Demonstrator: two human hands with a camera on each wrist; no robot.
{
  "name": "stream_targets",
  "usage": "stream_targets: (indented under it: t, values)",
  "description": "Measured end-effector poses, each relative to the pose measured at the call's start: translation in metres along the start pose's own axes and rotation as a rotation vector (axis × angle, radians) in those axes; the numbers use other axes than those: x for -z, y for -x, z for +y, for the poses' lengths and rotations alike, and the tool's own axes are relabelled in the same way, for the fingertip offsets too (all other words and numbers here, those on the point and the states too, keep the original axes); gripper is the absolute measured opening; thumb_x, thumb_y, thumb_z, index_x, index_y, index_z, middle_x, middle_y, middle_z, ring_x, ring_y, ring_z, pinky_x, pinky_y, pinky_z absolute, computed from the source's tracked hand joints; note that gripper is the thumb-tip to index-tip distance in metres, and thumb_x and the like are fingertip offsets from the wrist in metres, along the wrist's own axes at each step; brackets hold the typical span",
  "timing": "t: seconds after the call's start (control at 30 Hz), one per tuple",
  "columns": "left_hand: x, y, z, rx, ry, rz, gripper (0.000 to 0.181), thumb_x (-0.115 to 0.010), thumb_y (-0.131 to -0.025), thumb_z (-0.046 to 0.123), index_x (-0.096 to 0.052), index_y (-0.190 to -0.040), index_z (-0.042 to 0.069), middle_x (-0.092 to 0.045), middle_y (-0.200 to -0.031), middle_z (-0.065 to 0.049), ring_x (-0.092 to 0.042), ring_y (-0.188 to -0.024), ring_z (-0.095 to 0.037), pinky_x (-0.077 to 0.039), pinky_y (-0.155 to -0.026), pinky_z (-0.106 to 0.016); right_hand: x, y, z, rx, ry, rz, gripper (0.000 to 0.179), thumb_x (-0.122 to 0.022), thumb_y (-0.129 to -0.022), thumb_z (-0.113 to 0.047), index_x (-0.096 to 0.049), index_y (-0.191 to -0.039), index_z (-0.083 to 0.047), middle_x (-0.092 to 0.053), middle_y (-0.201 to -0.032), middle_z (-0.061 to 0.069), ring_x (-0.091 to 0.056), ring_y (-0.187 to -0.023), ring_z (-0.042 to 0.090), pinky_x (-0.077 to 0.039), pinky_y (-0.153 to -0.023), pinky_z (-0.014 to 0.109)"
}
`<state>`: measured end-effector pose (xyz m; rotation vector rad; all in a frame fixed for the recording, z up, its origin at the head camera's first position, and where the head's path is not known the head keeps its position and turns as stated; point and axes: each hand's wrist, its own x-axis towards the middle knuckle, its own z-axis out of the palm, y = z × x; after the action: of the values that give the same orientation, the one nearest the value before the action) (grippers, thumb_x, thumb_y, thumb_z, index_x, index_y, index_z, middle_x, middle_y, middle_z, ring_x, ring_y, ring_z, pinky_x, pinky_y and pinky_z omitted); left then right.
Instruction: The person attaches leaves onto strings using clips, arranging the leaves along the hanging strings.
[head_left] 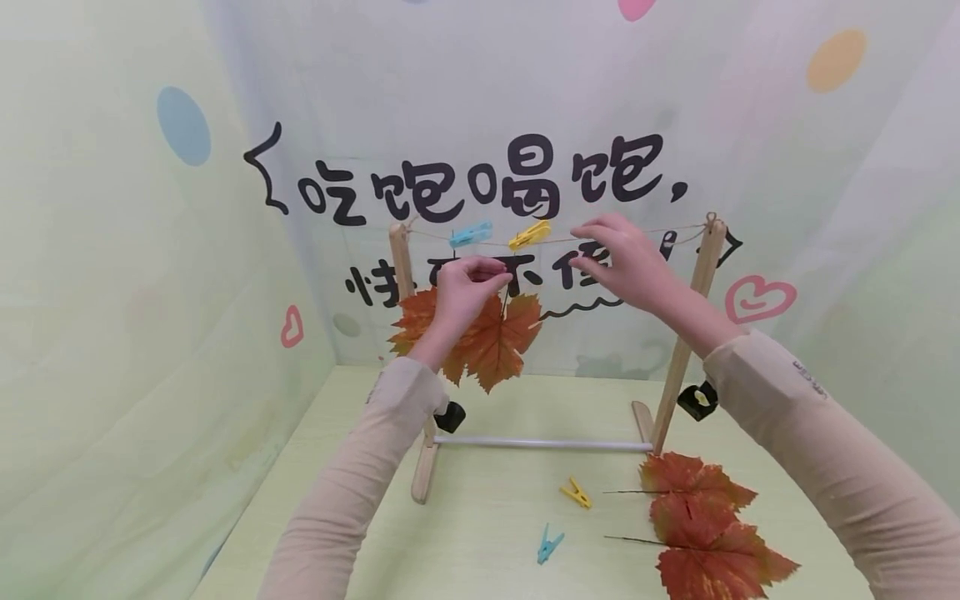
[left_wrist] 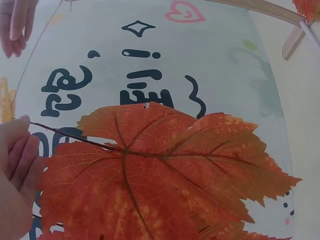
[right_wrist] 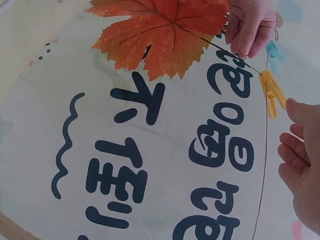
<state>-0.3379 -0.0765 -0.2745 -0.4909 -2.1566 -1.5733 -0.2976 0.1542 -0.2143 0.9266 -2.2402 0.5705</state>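
My left hand [head_left: 471,290] has thumb and fingertips brought together at the thin dark stem of an orange-red artificial maple leaf [head_left: 497,343], pinching it just under the string. A yellow clothespin [head_left: 529,235] clips that stem's upper end to the string, as the right wrist view shows. Just right of the clothespin, my right hand [head_left: 622,258] holds its thumb and fingers apart with nothing between them. Further left on the string sits a blue clothespin [head_left: 471,234]. Below it another maple leaf [head_left: 411,321] hangs, partly hidden by my left hand and the nearer leaf.
The string runs between two wooden posts [head_left: 702,265], joined low down by a white rod [head_left: 540,443]. On the table lie a yellow clothespin [head_left: 577,492], a blue clothespin [head_left: 550,544] and overlapping maple leaves [head_left: 712,567] at the right. Black clips [head_left: 697,401] show near the posts.
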Motion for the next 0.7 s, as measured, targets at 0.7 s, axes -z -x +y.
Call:
stream_targets:
  t: [0.7]
  values:
    - [-0.012, 0.034, 0.006, -0.02, 0.079, -0.129, 0.019, -0.074, -0.075, 0.008, -0.068, -0.091, -0.001, -0.069, -0.088, -0.015, -0.064, -0.074, -0.014, -0.053, -0.07, -0.023, -0.012, 0.077, 0.022, 0.08, -0.011, 0.015, 0.042, -0.078, -0.068, -0.005, -0.062, -0.105, 0.007, -0.064, -0.1, 0.021, -0.057, -0.096, 0.033, -0.047, -0.083, 0.045]
